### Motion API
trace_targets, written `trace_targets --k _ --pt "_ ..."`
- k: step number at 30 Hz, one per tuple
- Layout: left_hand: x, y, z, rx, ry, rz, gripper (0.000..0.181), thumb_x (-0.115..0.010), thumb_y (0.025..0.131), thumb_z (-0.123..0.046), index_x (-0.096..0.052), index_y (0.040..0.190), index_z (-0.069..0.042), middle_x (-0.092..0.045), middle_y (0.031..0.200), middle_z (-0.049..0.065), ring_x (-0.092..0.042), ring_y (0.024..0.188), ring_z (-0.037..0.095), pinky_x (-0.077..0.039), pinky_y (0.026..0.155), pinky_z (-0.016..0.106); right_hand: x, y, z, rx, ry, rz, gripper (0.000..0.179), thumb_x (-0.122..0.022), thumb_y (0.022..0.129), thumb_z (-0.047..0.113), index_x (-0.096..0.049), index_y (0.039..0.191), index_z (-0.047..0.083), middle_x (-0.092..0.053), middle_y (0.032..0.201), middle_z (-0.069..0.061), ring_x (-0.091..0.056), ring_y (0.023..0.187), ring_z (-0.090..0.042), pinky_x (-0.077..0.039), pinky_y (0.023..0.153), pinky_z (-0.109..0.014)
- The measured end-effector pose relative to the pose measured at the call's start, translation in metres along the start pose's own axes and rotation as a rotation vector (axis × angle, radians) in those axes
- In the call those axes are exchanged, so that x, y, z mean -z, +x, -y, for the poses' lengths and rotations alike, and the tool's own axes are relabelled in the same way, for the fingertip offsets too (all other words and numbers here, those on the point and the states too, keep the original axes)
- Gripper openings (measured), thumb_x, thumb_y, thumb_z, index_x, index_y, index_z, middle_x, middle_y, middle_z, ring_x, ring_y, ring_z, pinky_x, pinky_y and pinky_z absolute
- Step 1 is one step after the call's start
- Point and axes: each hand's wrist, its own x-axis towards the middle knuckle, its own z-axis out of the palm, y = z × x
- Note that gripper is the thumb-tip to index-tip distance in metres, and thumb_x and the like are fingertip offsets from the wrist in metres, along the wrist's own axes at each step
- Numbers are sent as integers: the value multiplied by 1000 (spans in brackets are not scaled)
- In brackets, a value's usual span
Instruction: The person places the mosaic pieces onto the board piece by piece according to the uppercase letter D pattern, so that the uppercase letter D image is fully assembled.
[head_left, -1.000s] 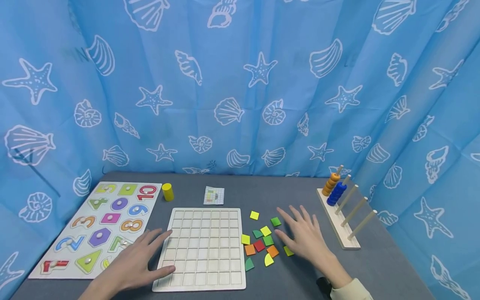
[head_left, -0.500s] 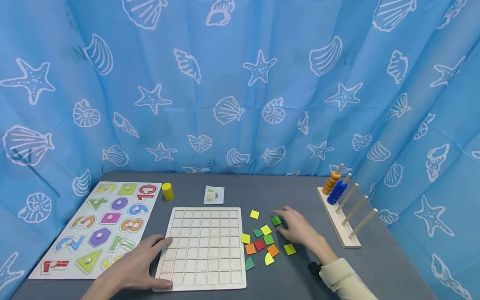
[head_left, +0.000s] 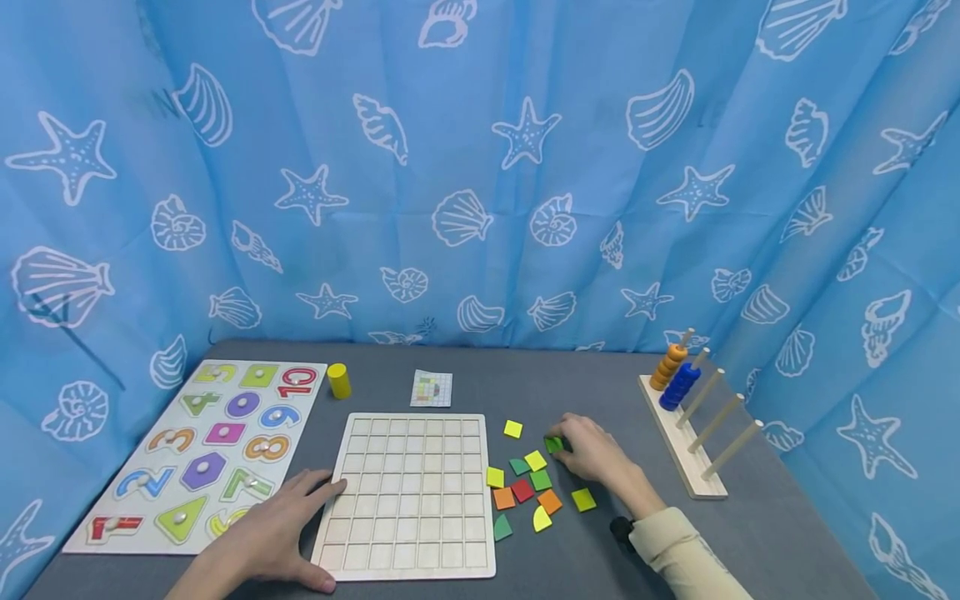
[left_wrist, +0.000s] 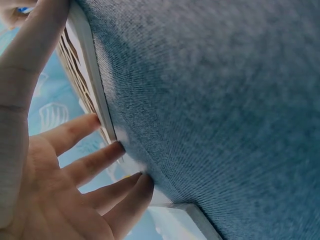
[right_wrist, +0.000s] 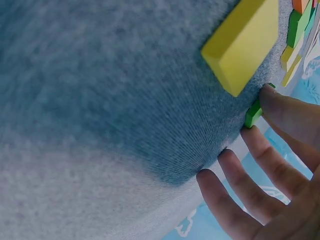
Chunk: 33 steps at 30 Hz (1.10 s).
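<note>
My right hand point(head_left: 596, 452) pinches a green square tile point(head_left: 553, 445) between thumb and forefinger, low over the table. In the right wrist view that green tile's edge shows between the fingertips, while the other fingers spread on the table cloth. A yellow-green square tile point(right_wrist: 242, 47) lies close by. My left hand point(head_left: 277, 529) rests at the left side of a pale wooden grid board point(head_left: 403, 575). Its fairly straight fingers and thumb lie along the board's edge, as the left wrist view also shows.
Several coloured tiles, including a red tile point(head_left: 522, 490), lie right of the board. A number-and-shape puzzle point(head_left: 168, 400) is at left, beside a yellow cylinder point(head_left: 339, 381). A small printed card point(head_left: 431, 389) lies behind the board. A peg stand point(head_left: 697, 467) with rings stands at right.
My right hand has come down from above the tiles and closed its fingertips on the green square. My left hand has lowered slightly along the board's left edge.
</note>
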Motion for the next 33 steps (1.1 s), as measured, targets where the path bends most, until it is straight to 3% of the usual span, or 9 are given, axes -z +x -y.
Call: trace_targets --k 5,9,14,20,33 --pt "0 -1 0 -5 -3 -6 122 -86 51 -78 -53 148 -11 -47 153 21 -37 143 59 -41 102 75 0 -1 5 -24 6 -17 21 -80 87 7 -78 107 5 -70 100 -6 -65 90 -20 -58 78 -44" --pt "-1 -1 0 0 -6 -4 122 -87 51 -77 -52 148 -11 -47 154 21 -36 143 60 -41 102 75 3 -1 22 -1 49 -44 21 -79 88 10 -78 109 5 -69 97 -5 -64 87 -18 -56 73 -39" --pt "-1 -1 1 5 -7 -1 122 -87 51 -76 -52 149 -12 -46 154 21 -36 144 60 -40 103 75 2 3 50 99 82 -69 24 -78 89 11 -77 112 4 -69 100 -6 -66 89 -21 -55 68 -32" --pt "-3 -1 1 -5 -9 -4 123 -87 52 -76 -51 150 -12 -45 155 22 -36 143 61 -41 102 75 -5 12 77 231 110 -57 24 -76 91 10 -76 114 2 -68 98 -9 -64 81 -21 -45 57 -24" --pt "0 -1 -2 2 -7 6 122 -87 52 -76 -51 150 -11 -46 154 21 -36 143 61 -41 103 75 -23 38 129 324 124 5 24 -75 93 17 -77 114 7 -71 102 -8 -68 92 -22 -50 65 -24"
